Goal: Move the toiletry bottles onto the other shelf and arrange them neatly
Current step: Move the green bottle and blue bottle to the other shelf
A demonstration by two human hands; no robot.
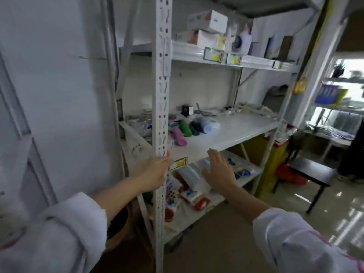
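Several small toiletry bottles lie on their sides at the left of the middle shelf (236,133): a pink bottle (179,135), a green bottle (185,128), a dark bottle (195,128) and a blue bottle (205,126). My left hand (152,173) rests against the white upright post (162,119) at the shelf's front corner. My right hand (218,170) hovers open, fingers spread, just below the middle shelf's front edge, holding nothing. The lower shelf (246,180) carries several packets and bottles, partly hidden behind my hands.
The top shelf (216,56) holds white boxes (208,28) and a white bottle (244,40). Clutter and cables lie at the back of the middle shelf. A dark low table (311,174) and a yellow bin (262,158) stand to the right. A white wall is at left.
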